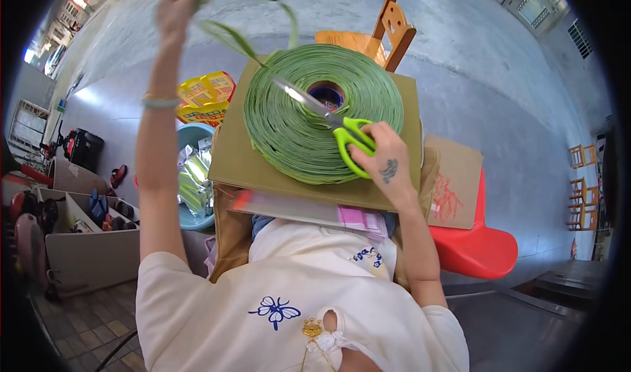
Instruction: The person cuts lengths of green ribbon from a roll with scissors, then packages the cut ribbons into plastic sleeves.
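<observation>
A large flat roll of green ribbon-like strip [276,129] lies on an olive-green board [230,155] in front of me. My left hand [177,14], smeared by motion, is raised at the upper left, closed on the green strip [230,33], which loops loosely through the air. My right hand [388,158] grips scissors [351,135] by their bright green handles. The blades lie over the roll, beside its core hole [327,96], pointing up and left; they look nearly closed.
A blue basin [197,224] with shiny packets and a yellow-red bag [207,96] stand left of the board. Behind is a wooden chair [394,33]. At right, cardboard [460,162] with red strips rests on a red stool [480,250]. A shoe box [85,254] stands far left.
</observation>
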`<state>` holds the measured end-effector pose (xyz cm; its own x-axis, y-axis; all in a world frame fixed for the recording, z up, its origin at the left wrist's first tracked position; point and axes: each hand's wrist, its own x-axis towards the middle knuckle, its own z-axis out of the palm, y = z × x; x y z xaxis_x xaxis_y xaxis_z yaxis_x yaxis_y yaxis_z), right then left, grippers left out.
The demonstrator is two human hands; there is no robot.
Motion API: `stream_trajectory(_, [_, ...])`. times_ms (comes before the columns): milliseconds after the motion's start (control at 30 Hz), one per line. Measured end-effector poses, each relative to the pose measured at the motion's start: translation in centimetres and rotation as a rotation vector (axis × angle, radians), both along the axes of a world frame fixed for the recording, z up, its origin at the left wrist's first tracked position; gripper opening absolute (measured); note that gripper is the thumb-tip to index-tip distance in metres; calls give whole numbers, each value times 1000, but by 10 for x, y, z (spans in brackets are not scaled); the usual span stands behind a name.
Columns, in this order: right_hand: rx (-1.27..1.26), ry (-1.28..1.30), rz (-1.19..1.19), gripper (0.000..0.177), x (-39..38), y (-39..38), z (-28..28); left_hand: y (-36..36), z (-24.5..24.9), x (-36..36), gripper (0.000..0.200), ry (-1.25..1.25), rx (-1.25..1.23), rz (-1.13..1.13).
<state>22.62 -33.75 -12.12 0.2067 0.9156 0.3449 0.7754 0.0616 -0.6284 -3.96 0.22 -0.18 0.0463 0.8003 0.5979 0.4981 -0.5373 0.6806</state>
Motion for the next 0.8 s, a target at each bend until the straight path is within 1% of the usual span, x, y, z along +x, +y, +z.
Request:
stream_trajectory(33, [5, 52, -25, 29, 6, -2, -1, 6, -2, -51, 39, -227, 16, -33])
stream_trajectory(67, [29, 108, -50, 29, 10, -1, -1, -1, 4, -100, 36, -389, 21, -37])
stream_trajectory(100, [53, 160, -76, 29, 15, -1, 0, -11, 12, -150, 34, -405, 79, 112])
stream_trajectory(133, [71, 201, -101, 29, 22, -3, 1, -31, 14, -192, 34, -444, 184, 127])
stream_trajectory(167, [75, 253, -130, 29, 30, -4, 1, -36, 15, -253, 34, -254, 239, 427])
stream_trajectory(200, [83, 302, -153, 29, 36, -4, 2, -63, 19, -287, 34, -125, 271, 578])
stream_trajectory(233, [94, 350, -172, 29, 41, -5, 5, -97, 25, -303, 34, 27, 213, 780])
stream_trajectory(267, [100, 401, -185, 27, 44, -7, 10, -129, 29, -312, 41, 249, 102, 930])
stream_trajectory(300, [108, 452, -197, 26, 46, -9, 16, -148, 22, -340, 51, 455, 31, 908])
stream_trajectory(367, [146, 528, -198, 22, 52, -11, 21, -170, -13, -392, 58, 810, -27, 754])
stream_trajectory(400, [168, 569, -200, 22, 55, -12, 22, -178, -24, -378, 58, 911, -228, 763])
stream_trajectory(433, [188, 610, -200, 22, 58, -14, 24, -192, -34, -346, 58, 1005, -435, 765])
stream_trajectory(500, [236, 691, -215, 24, 64, -15, 22, -207, -46, -249, 56, 903, -355, 380])
stream_trajectory(533, [237, 717, -218, 24, 64, -16, 23, -214, -51, -199, 56, 885, -276, 211])
stream_trajectory(567, [237, 742, -224, 24, 64, -19, 24, -215, -60, -157, 58, 768, -307, 0])
stream_trajectory(600, [239, 766, -233, 24, 64, -22, 26, -219, -64, -116, 61, 664, -385, -282])
stream_trajectory(633, [249, 780, -246, 23, 63, -24, 29, -225, -77, -87, 60, 722, -277, -388])
stream_trajectory(700, [263, 796, -254, 24, 63, -29, 30, -236, -102, -44, 47, 923, -37, -419])
stream_trajectory(800, [254, 834, -244, 24, 63, -33, 34, -235, -126, -25, 24, 1112, -93, -350])
